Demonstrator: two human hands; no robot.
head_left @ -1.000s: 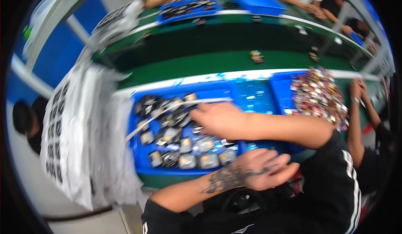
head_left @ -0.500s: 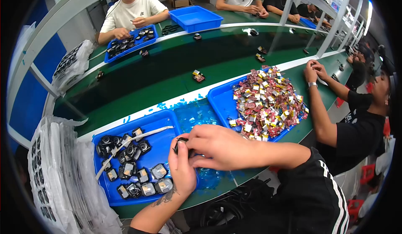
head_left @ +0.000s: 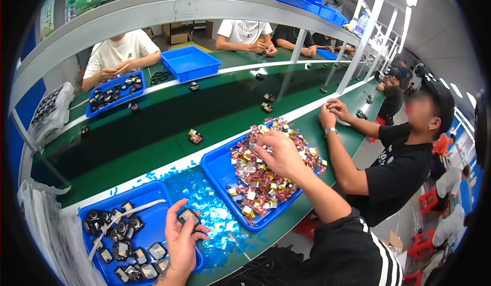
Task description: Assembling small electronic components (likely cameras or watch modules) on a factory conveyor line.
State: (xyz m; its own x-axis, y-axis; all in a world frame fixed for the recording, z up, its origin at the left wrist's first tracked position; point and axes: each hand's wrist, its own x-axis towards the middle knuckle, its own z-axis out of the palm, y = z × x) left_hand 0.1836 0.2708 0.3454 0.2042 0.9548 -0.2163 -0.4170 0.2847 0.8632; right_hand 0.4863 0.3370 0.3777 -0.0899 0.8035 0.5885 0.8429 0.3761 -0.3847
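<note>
Green workbench (head_left: 277,229) bearing two blue trays (head_left: 217,171).
Left hand (head_left: 181,241) grasps a black module (head_left: 188,216) near the left tray (head_left: 159,220); right hand (head_left: 281,154) hovers over heaped parts (head_left: 258,183); its grip I cannot tell.

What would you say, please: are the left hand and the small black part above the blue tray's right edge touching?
Touching: the head view shows the small black part held in the left hand, between thumb and fingers.
</note>
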